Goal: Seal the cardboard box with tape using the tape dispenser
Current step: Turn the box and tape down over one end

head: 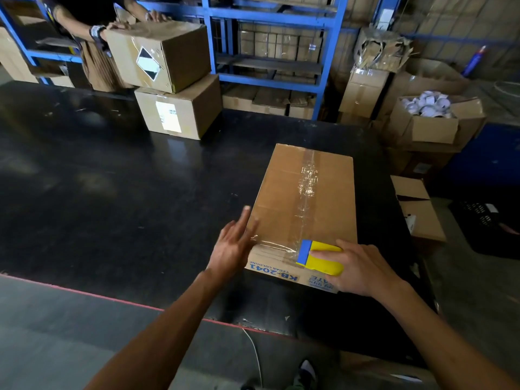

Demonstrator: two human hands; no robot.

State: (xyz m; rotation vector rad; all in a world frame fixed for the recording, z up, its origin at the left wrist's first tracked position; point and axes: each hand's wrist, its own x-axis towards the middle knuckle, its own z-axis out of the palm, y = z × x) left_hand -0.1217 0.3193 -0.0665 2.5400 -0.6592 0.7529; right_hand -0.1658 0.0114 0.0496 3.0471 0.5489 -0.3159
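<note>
Cardboard box [284,198] long axis runs away from camera, "KB-2041" printed on near side; right hand [357,270] grips yellow-blue tape dispenser [320,256] blue end pointing left, left hand [233,243] open flat at box's corner.

my cardboard box [284,198] lies flat and closed, clear tape along its middle seam. the yellow-and-blue tape dispenser [319,257] sits on its near edge.

Warehouse: blue shelving [274,12], stacked cartons [174,80], packing table [112,178].
</note>
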